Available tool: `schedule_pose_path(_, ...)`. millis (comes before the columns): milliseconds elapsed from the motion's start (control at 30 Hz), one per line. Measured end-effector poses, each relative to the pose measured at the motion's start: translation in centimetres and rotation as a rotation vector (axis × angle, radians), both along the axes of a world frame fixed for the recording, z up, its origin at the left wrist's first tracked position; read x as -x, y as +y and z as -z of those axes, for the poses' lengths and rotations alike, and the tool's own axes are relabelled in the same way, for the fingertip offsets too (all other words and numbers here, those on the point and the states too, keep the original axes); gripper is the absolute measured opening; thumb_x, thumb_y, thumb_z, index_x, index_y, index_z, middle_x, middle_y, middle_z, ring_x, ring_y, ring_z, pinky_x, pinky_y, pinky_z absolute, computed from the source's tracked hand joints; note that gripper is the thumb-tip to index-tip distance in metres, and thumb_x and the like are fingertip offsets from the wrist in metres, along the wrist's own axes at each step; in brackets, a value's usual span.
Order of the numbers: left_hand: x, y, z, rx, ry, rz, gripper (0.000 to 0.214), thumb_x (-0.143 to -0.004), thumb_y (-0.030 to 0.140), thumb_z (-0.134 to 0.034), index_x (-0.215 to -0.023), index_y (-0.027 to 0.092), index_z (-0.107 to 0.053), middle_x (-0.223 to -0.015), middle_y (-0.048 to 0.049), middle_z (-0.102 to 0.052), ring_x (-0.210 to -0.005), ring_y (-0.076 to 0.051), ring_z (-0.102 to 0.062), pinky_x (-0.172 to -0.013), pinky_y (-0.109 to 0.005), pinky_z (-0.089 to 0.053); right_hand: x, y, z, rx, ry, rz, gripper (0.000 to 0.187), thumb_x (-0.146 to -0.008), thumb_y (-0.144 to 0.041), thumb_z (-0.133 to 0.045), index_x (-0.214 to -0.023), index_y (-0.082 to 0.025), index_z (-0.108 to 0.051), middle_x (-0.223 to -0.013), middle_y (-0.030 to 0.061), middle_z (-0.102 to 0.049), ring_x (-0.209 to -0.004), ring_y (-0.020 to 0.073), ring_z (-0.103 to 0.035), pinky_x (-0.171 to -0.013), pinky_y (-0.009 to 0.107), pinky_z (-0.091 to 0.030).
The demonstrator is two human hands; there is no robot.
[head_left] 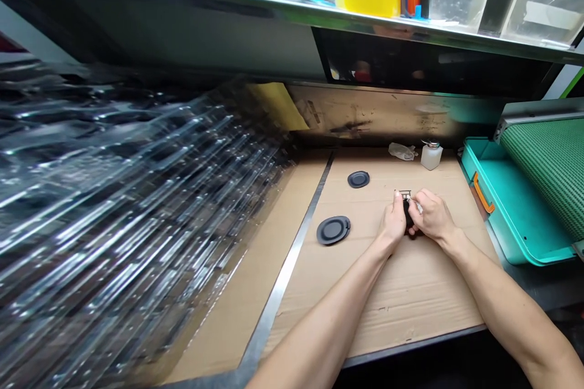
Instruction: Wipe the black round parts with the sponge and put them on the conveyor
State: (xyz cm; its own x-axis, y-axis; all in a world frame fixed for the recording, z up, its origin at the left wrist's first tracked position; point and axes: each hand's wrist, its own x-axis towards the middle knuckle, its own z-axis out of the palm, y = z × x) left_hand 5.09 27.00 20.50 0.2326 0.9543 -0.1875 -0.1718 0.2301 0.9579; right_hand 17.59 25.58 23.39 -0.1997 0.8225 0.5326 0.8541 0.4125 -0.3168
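Hiding between the two hands, a small black part (407, 214) shows only as a dark sliver just above the cardboard-covered tabletop (410, 298); its shape cannot be made out. The left hand (393, 223) curls around it, and the right hand (433, 217) pinches it along with something pale. Just left lies a matte, round larger disc (333, 230), beyond it a smaller disc (358, 179), then a white bottle (431, 155).

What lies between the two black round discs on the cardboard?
Nothing: the head view shows bare cardboard between the smaller disc and the larger disc.
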Motion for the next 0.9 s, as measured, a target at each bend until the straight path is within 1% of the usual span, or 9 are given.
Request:
schedule_pose_path(133,-0.1,-0.1,-0.1,-0.041,0.077,-0.030,0.077,-0.090,0.082,-0.027,-0.066,0.020,-0.067,-0.041,-0.0057,-0.057,-0.037,-0.020,-0.057,-0.037,-0.027,-0.044,0.1,-0.1,-0.1,-0.001,0.009,-0.036,0.020,-0.098,-0.024,-0.046,-0.084,-0.022,-0.060,-0.085,0.0044,-0.063,-0.075,0.0161,-0.059,-0.068,0.025,-0.042)
schedule_pose_path(267,0.0,0.0,-0.2,-0.023,-0.031,0.013,0.075,-0.090,0.081,-0.032,-0.077,0.018,-0.070,-0.048,-0.0050,-0.060,-0.041,-0.018,-0.059,-0.040,-0.025,-0.045,-0.4,0.0,-0.2,0.043,0.019,-0.018,0.018,-0.098,-0.026,-0.048,-0.088,-0.022,-0.063,-0.088,0.0040,-0.064,-0.074,0.0155,-0.059,-0.069,0.025,-0.043)
schedule_pose_path(400,0.6,-0.1,-1.1,0.037,-0.237,0.080,0.074,-0.089,0.079,-0.041,-0.101,0.012,-0.069,-0.067,-0.0079,-0.070,-0.051,-0.016,-0.063,-0.046,-0.025,-0.050,-2.1,0.5,0.0,0.023,0.072,0.048,0.021,-0.099,-0.029,-0.048,-0.089,-0.021,-0.065,-0.089,0.0050,-0.066,-0.078,0.0164,-0.060,-0.071,0.026,-0.044)
schedule_pose_path(500,1.3,-0.2,-1.6,0.040,-0.328,0.082,0.073,-0.085,0.077,-0.054,-0.118,0.012,-0.062,-0.089,-0.0123,-0.074,-0.063,-0.015,-0.066,-0.050,-0.023,-0.050,-3.4,1.0,0.1,-0.004,0.066,0.168,0.022,-0.099,-0.029,-0.049,-0.089,-0.021,-0.066,-0.089,0.0061,-0.066,-0.080,0.0180,-0.060,-0.071,0.027,-0.042)
schedule_pose_path(600,1.9,-0.1,-1.3,-0.120,-0.239,0.024,0.070,-0.076,0.068,-0.073,-0.118,0.013,-0.061,-0.106,-0.0150,-0.073,-0.077,-0.016,-0.068,-0.059,-0.023,-0.051,-4.4,1.3,0.2,0.058,0.015,0.291,0.019,-0.097,-0.030,-0.052,-0.087,-0.021,-0.067,-0.089,0.0059,-0.067,-0.080,0.0187,-0.060,-0.069,0.027,-0.039)
schedule_pose_path(700,2.5,0.0,-0.8,-0.374,0.016,-0.078,0.070,-0.062,0.050,-0.091,-0.118,0.017,-0.063,-0.118,-0.0136,-0.070,-0.092,-0.020,-0.068,-0.079,-0.030,-0.056,-4.8,1.3,0.0,0.148,-0.049,0.368,0.018,-0.095,-0.028,-0.054,-0.085,-0.022,-0.068,-0.089,0.0070,-0.069,-0.080,0.0199,-0.062,-0.066,0.028,-0.038)
schedule_pose_path(733,2.6,0.0,-0.8,-0.465,0.116,-0.108,0.070,-0.061,0.046,-0.093,-0.118,0.019,-0.064,-0.120,-0.0129,-0.069,-0.097,-0.022,-0.068,-0.086,-0.033,-0.055,-4.9,1.2,0.0,0.175,-0.064,0.383,0.018,-0.095,-0.027,-0.054,-0.085,-0.022,-0.068,-0.091,0.0079,-0.069,-0.081,0.0206,-0.062,-0.066,0.029,-0.038)
schedule_pose_path(800,2.9,0.1,-0.7,-0.632,0.288,-0.163,0.067,-0.062,0.045,-0.092,-0.119,0.021,-0.066,-0.122,-0.0122,-0.069,-0.106,-0.026,-0.066,-0.096,-0.038,-0.052,-4.9,1.1,-0.1,0.225,-0.091,0.401,0.018,-0.095,-0.028,-0.055,-0.086,-0.022,-0.069,-0.094,0.0097,-0.071,-0.082,0.0225,-0.063,-0.066,0.031,-0.038)
schedule_pose_path(900,3.0,0.2,-0.8,-0.768,0.408,-0.228,0.063,-0.064,0.045,-0.091,-0.119,0.023,-0.068,-0.122,-0.0117,-0.069,-0.115,-0.030,-0.062,-0.102,-0.043,-0.049,-5.0,1.0,-0.1,0.233,-0.135,0.400,0.015,-0.093,-0.027,-0.057,-0.089,-0.022,-0.070,-0.095,0.0109,-0.071,-0.084,0.0243,-0.063,-0.070,0.032,-0.041)
